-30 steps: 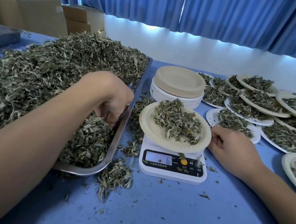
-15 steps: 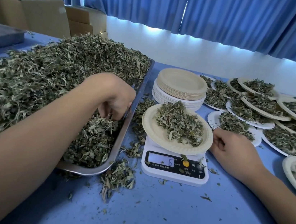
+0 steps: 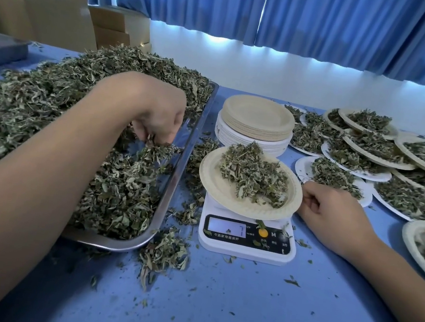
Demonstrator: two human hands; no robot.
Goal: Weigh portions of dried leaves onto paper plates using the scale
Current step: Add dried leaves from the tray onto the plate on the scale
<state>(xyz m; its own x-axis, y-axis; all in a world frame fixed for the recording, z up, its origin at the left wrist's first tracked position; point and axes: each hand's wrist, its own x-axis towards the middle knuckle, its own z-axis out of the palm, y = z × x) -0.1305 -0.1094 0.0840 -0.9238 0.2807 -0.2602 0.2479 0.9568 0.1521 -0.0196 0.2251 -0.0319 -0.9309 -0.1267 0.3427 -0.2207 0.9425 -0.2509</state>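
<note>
The left hand (image 3: 155, 115) hangs over the steel tray (image 3: 103, 243), fingertips pinching a tuft of dried leaves (image 3: 159, 148). The right hand (image 3: 334, 214) rests loosely curled, holding nothing, beside the heaped paper plate (image 3: 219, 186) on the scale (image 3: 245, 249), marked "M", its readout blurred. Blue table (image 3: 213, 309), blue curtains (image 3: 332, 22).

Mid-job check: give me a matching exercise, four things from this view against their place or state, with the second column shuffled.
Column 1
1. left hand
2. right hand
3. stack of empty plates
4. loaded plate

Column 2
A. on the scale, heaped with dried leaves
B. on the blue table, right of the scale
C. pinching dried leaves over the metal tray
D. behind the scale, nothing on top

Pairs: 1-C, 2-B, 3-D, 4-A
</note>
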